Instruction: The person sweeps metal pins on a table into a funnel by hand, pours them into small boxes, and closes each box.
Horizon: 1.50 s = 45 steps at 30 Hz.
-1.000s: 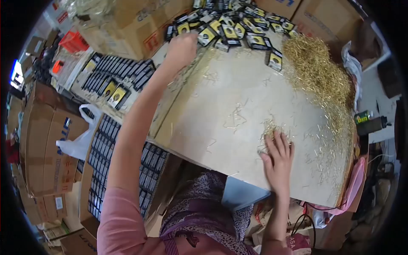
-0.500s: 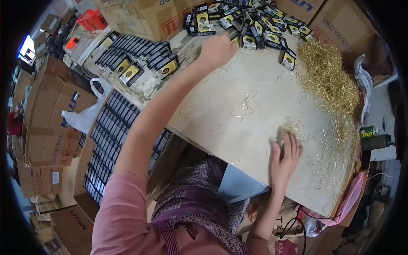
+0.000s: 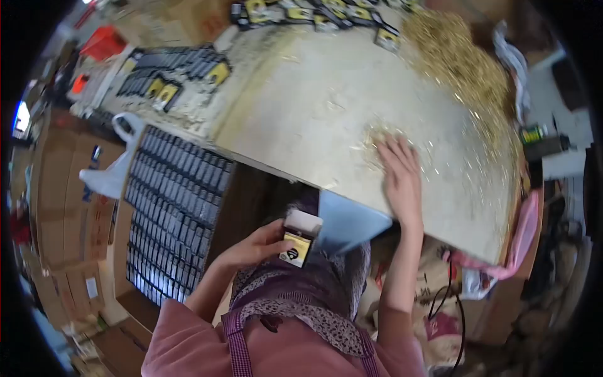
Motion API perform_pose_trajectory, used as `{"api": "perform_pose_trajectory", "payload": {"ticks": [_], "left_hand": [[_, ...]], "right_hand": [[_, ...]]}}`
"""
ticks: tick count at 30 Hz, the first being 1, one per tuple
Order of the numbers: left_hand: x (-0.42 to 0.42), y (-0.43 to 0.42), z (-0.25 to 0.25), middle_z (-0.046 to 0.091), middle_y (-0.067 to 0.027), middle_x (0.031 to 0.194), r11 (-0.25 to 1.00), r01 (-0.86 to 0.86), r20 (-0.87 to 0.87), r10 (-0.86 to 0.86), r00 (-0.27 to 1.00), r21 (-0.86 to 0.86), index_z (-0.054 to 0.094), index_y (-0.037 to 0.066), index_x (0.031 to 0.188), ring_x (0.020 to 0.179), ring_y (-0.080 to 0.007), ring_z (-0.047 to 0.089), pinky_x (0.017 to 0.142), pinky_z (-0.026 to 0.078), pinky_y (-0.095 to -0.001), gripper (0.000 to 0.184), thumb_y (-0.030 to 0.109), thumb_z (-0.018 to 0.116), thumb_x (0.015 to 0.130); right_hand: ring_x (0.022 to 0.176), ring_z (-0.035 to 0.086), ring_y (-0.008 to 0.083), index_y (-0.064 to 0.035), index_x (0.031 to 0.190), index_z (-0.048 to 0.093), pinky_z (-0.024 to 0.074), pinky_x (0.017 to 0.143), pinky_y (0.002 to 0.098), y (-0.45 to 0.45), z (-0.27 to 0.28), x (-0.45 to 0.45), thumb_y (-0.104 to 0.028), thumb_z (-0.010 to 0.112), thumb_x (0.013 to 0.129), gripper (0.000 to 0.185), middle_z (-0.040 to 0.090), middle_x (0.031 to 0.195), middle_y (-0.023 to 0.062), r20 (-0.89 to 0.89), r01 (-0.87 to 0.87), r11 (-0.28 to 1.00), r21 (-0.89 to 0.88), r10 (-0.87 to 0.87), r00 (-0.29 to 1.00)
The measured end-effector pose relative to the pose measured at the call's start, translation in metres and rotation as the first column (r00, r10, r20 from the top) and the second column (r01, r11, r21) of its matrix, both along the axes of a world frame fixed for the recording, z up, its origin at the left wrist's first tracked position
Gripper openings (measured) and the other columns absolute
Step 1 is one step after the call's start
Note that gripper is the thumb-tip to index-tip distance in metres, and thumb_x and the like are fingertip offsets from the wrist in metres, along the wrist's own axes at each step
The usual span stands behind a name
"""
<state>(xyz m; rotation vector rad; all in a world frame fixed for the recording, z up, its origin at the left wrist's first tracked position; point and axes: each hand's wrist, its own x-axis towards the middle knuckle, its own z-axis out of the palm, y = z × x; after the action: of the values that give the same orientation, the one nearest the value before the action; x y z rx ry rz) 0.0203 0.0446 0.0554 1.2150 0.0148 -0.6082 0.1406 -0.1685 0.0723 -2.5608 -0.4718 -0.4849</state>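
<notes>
My left hand [image 3: 256, 247] grips a small black and yellow cardboard box [image 3: 298, 249] above my lap, just off the table's front edge. The box's white top flap stands up; its inside is too blurred to make out. Flat on the pale table [image 3: 282, 107], my right hand [image 3: 404, 182] has its fingers stretched out. Its fingertips touch or lie right beside a small cluster of thin gold wire-like pieces [image 3: 375, 139]. A large heap of the same gold pieces [image 3: 461, 60] covers the table's far right side.
More black and yellow boxes [image 3: 326, 16] lie jumbled at the table's back. Rows of them [image 3: 182, 66] stand at the left. A carton packed with boxes [image 3: 173, 207] sits beside me at the left. A blue panel [image 3: 352, 220] hangs at the front edge.
My left hand has come back from the jumbled boxes to my lap, now holding one box with its flap up. My right hand stays on the table by the gold pieces. The view has shifted.
</notes>
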Motion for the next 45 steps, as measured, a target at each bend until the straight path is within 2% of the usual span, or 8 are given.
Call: {"api": "perform_pose_trajectory", "payload": {"ticks": [3, 7, 12, 17, 19, 22, 27, 45], "left_hand": [[-0.009, -0.012, -0.011, 0.045, -0.0083, 0.089, 0.999, 0.025, -0.2, -0.032, 0.979, -0.038, 0.031, 0.002, 0.105, 0.073, -0.0112, 0.044, 0.061, 0.036, -0.0186, 0.038, -0.002, 0.041, 0.069], [-0.025, -0.015, -0.054, 0.046, -0.0086, 0.089, 0.986, -0.149, -0.104, 0.155, 0.982, 0.068, 0.035, 0.001, 0.101, 0.076, -0.0119, 0.044, 0.063, 0.036, -0.0195, 0.033, 0.0, 0.04, 0.068], [-0.026, -0.005, -0.061, 0.047, -0.0088, 0.089, 0.994, -0.076, -0.234, 0.055, 0.971, -0.078, 0.037, 0.001, 0.101, 0.076, -0.013, 0.044, 0.064, 0.036, -0.0199, 0.033, 0.0, 0.04, 0.068], [-0.02, -0.002, -0.053, 0.045, -0.0108, 0.091, 0.906, -0.399, -0.448, 0.301, 0.842, -0.14, 0.033, -0.001, 0.103, 0.071, -0.0147, 0.044, 0.065, 0.035, -0.0203, 0.037, 0.001, 0.042, 0.067], [-0.02, -0.009, -0.059, 0.044, -0.011, 0.093, 0.918, -0.257, 0.036, 0.258, 0.966, 0.301, 0.032, -0.001, 0.104, 0.073, -0.0134, 0.044, 0.066, 0.036, -0.0205, 0.04, 0.001, 0.044, 0.067], [-0.008, -0.026, -0.064, 0.047, -0.01, 0.091, 0.946, -0.071, 0.327, -0.039, 0.944, 0.317, 0.036, -0.001, 0.101, 0.076, -0.0121, 0.045, 0.067, 0.037, -0.0202, 0.038, 0.0, 0.048, 0.066], [0.002, -0.036, -0.055, 0.05, -0.0086, 0.087, 0.859, 0.388, 0.008, -0.414, 0.91, 0.335, 0.041, -0.002, 0.097, 0.076, -0.0119, 0.047, 0.067, 0.037, -0.0201, 0.032, -0.003, 0.05, 0.066], [-0.013, -0.043, -0.035, 0.053, -0.0057, 0.078, 1.0, -0.022, 0.052, 0.021, 0.998, 0.021, 0.048, -0.002, 0.087, 0.067, -0.0071, 0.048, 0.059, 0.039, -0.0169, 0.022, -0.003, 0.05, 0.066]], "right_hand": [[0.101, 0.036, 0.023, -0.006, 0.1, 0.045, 0.0246, 0.087, 0.0293, -0.002, 0.009, -0.011, 0.001, 0.04, 0.067, 0.034, 0.044, 0.104, 0.0092, -0.182, -0.081, 0.996, -0.039, 0.073, 0.981], [0.101, 0.037, 0.0225, -0.0075, 0.099, 0.047, 0.0235, 0.088, 0.0338, -0.007, -0.004, -0.024, -0.009, 0.045, 0.069, 0.03, 0.044, 0.104, 0.006, -0.216, -0.074, 0.848, 0.525, 0.217, 0.952], [0.101, 0.037, 0.0213, -0.0081, 0.099, 0.047, 0.0171, 0.09, 0.0374, 0.022, -0.01, -0.028, -0.026, 0.048, 0.068, 0.037, 0.045, 0.104, 0.0035, 0.098, -0.066, 0.989, -0.132, 0.079, 0.992], [0.101, 0.037, 0.0198, -0.007, 0.099, 0.047, 0.0156, 0.091, 0.0371, 0.03, 0.002, -0.025, -0.027, 0.049, 0.066, 0.038, 0.044, 0.105, 0.0034, 0.049, -0.155, 0.971, -0.181, 0.166, 0.985], [0.101, 0.037, 0.0195, -0.0068, 0.099, 0.047, 0.0158, 0.091, 0.0372, 0.026, 0.003, -0.031, -0.027, 0.049, 0.066, 0.038, 0.044, 0.105, 0.0033, 0.029, -0.176, 0.97, -0.169, 0.184, 0.983], [0.101, 0.037, 0.0186, -0.0063, 0.098, 0.047, 0.0164, 0.091, 0.0373, 0.016, 0.004, -0.045, -0.026, 0.049, 0.066, 0.038, 0.044, 0.105, 0.0031, -0.024, -0.245, 0.961, -0.128, 0.244, 0.97], [0.102, 0.037, 0.0193, -0.0073, 0.099, 0.047, 0.0156, 0.091, 0.0376, 0.006, 0.001, -0.059, -0.025, 0.051, 0.064, 0.04, 0.045, 0.104, 0.0042, -0.086, -0.17, 0.985, -0.019, 0.168, 0.982], [0.09, 0.04, 0.0235, -0.0029, 0.09, 0.049, 0.0261, 0.081, 0.033, 0.021, -0.039, -0.125, -0.01, 0.053, 0.062, 0.03, 0.044, 0.096, 0.0104, 0.061, -0.036, 0.977, 0.211, 0.024, 0.998]]}}
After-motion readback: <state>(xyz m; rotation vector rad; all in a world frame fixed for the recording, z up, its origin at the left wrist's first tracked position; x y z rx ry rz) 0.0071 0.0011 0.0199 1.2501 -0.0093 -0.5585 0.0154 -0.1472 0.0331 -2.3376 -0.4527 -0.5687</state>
